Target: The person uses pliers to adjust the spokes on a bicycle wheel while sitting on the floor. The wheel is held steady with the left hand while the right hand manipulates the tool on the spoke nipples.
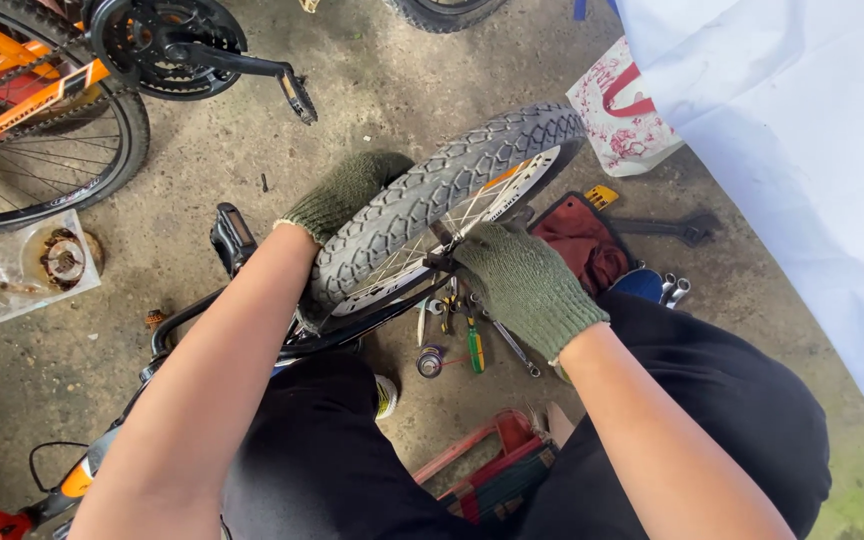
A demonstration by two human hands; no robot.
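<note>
Bare forearms outstretched, gloved left hand (344,193) and right hand (530,285) fingers clasping the tyre (422,200).

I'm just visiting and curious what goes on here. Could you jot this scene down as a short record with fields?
Place: stained concrete floor
Left hand: gloved, resting on the tyre's tread
Right hand: gloved, at the rim by the spokes
Wheel: small bicycle wheel with knobbly grey tyre, held upright between the knees
Nearby: orange bicycle, wrenches, red cloth, white sheet
</note>
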